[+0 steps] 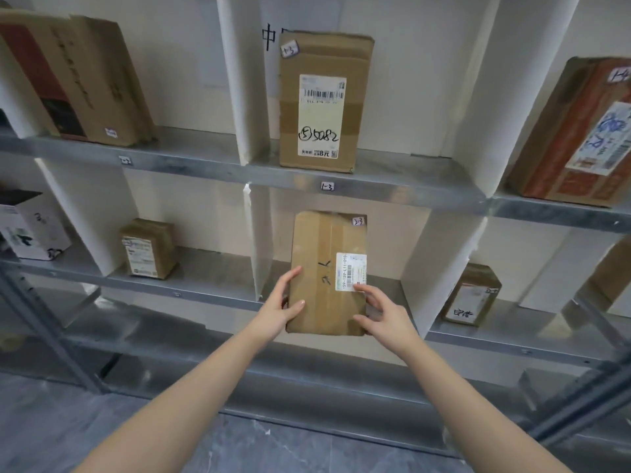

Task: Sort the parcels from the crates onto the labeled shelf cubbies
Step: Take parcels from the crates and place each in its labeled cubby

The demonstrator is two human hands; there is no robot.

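The brown parcel (324,278) stands upright at the front edge of the lower shelf (191,295), in the middle cubby between two white dividers, with its bottom end hanging over that edge. My left hand (278,310) grips its lower left side, thumb across the front and fingers up along the edge. My right hand (386,315) cups the lower right corner with curved, spread fingers, forefinger touching the white label (351,271) and thumb on the front. Both bare arms reach forward, nearly straight, and a taller box (322,100) stands in the cubby above.
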